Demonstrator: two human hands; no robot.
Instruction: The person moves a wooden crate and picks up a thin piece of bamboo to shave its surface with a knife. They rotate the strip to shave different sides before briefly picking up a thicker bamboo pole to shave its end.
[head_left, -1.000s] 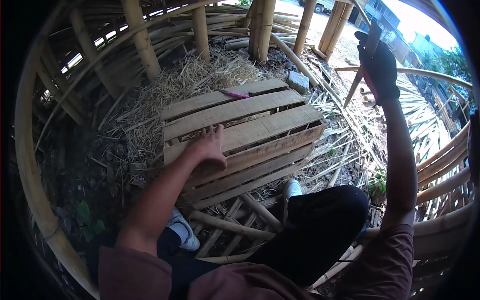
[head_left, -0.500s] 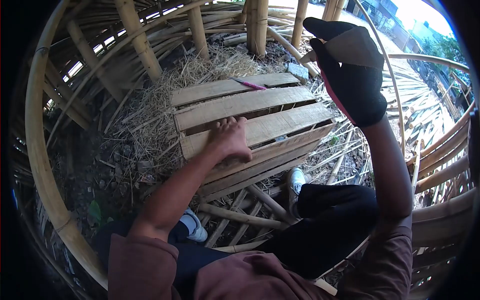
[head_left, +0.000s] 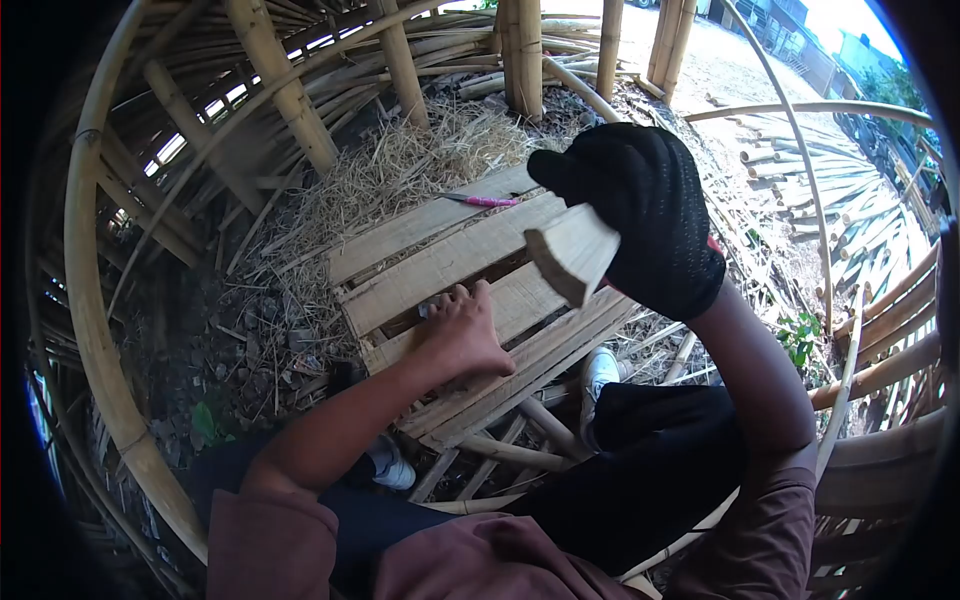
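A slatted wooden crate (head_left: 430, 278) lies in front of me with its boards running from left to right. My left hand (head_left: 460, 335) is bare, its fingers curled over the edge of a top slat at a gap. Above the crate's right part, my right hand (head_left: 650, 210) wears a black dotted glove. It is closed around a short curved piece of split bamboo (head_left: 578, 252), whose cut end faces down and left. A pink-handled knife (head_left: 492, 201) rests on the farthest slat, blade to the left.
Dry straw (head_left: 400, 165) and rubble surround the crate. Bamboo posts (head_left: 523, 60) stand behind it, and a curved bamboo pole (head_left: 92, 330) rises at left. Cut bamboo lengths (head_left: 800, 175) lie outside at right. My shoes (head_left: 600, 370) are by the crate's near side.
My right hand has come down and left from its raised position, bringing the bamboo piece over the crate. My left hand keeps its grip on the slat. The view has shifted slightly.
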